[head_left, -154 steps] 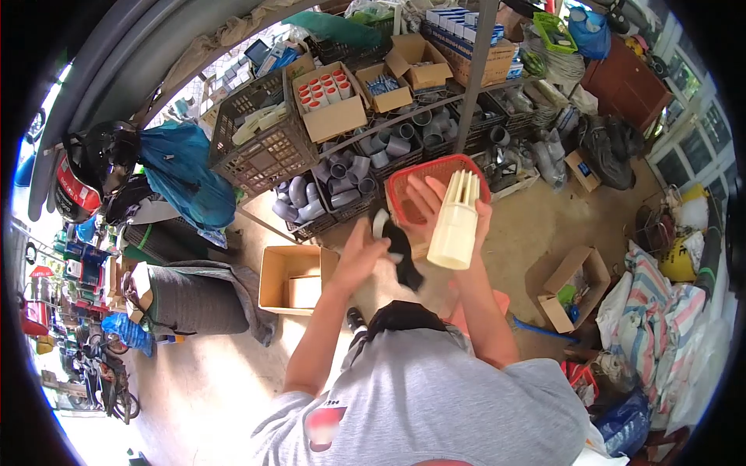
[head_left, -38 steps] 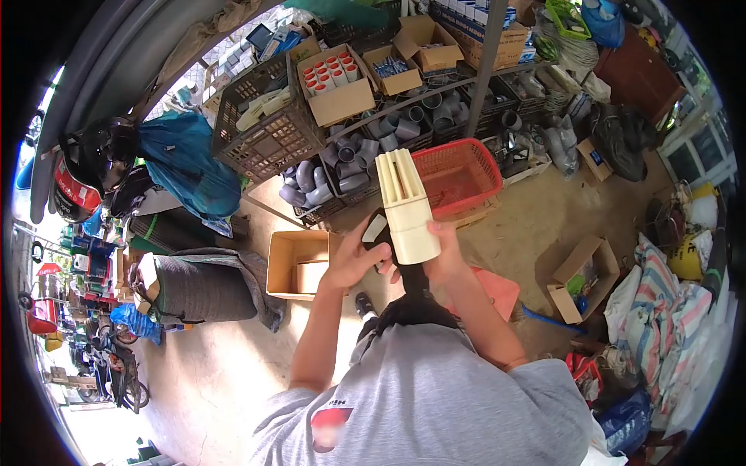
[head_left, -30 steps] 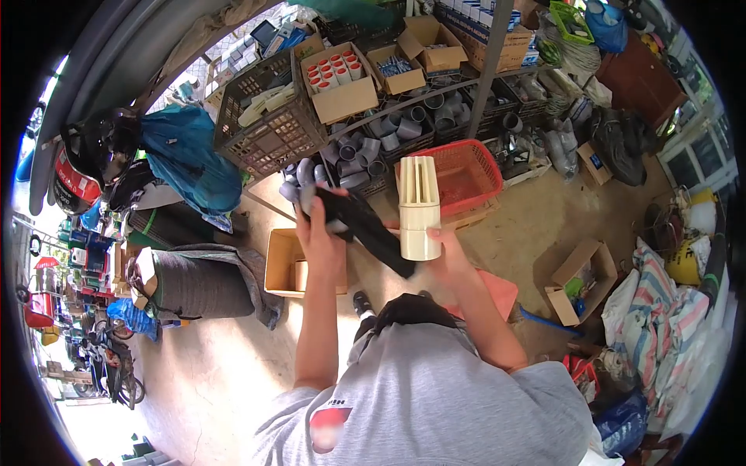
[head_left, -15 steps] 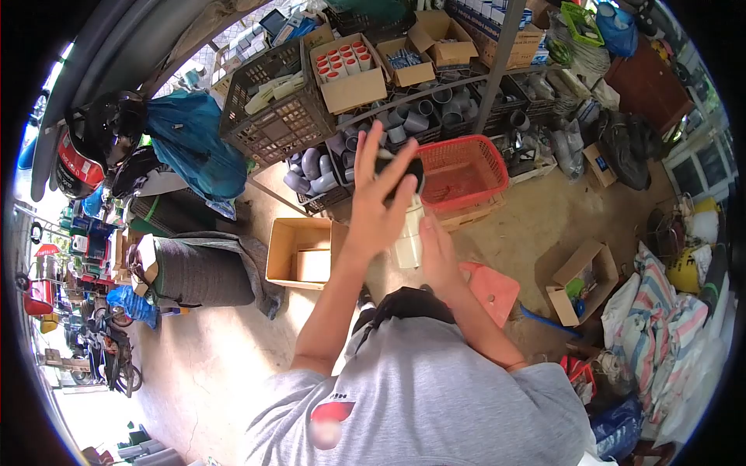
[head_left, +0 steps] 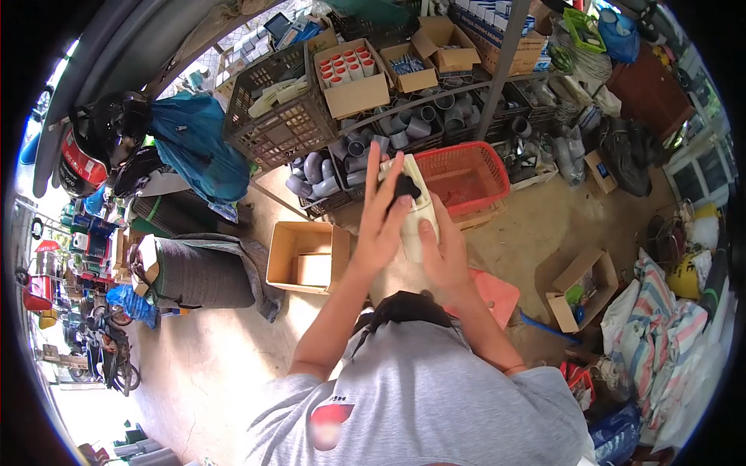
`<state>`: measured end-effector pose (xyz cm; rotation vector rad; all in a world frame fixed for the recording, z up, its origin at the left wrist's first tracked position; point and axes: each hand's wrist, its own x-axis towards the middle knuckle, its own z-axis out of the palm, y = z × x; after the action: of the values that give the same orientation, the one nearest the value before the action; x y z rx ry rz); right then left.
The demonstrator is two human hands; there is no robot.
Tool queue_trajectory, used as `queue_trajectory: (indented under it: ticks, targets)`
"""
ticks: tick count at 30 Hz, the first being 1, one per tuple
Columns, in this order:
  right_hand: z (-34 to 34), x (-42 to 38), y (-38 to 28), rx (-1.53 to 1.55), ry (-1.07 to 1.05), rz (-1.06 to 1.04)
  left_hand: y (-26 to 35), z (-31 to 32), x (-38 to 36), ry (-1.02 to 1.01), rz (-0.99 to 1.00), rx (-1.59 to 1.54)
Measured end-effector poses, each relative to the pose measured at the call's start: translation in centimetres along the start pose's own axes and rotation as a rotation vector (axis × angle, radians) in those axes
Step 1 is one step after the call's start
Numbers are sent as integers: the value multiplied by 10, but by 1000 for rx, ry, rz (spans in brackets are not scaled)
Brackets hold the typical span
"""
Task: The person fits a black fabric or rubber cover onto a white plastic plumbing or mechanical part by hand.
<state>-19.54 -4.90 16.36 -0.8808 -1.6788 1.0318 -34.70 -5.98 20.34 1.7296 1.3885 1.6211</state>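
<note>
A long cream-coloured plastic object (head_left: 420,219) stands out in front of my chest. My right hand (head_left: 445,252) is wrapped round its lower right side, thumb lying across its face. On the upper part of the object is a black piece (head_left: 405,187), pinched between the thumb and index finger of my left hand (head_left: 381,213), whose other fingers stretch upward. My left palm hides part of the object's left side.
Beyond my hands is a red plastic basket (head_left: 497,167). An open cardboard box (head_left: 280,252) sits on the floor to the left, near a dark mesh roll (head_left: 203,270). A pink stool (head_left: 497,295) is beside my right forearm. Crates of grey pipe fittings (head_left: 315,175) line the back.
The fingers of my left hand, spread wide before, have drawn closer together at the black piece. The cream object has risen and tilted, showing more of its face. My right thumb now lies across it.
</note>
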Motion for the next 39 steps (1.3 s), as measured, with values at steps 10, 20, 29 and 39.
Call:
queue_trajectory:
  ticks: [10, 20, 29, 39]
  targets:
    - [-8, -4, 0, 1408, -342, 282, 15, -32, 10, 195, 78, -305]
    - [1, -10, -19, 803, -279, 146, 35, -31, 28, 0, 141, -210]
    - [-10, -12, -18, 464, -142, 15, 44, -44, -1, 147, 148, 157]
    - [-9, -11, -25, 102, -198, -71, -17, -61, 20, -219, 90, 258]
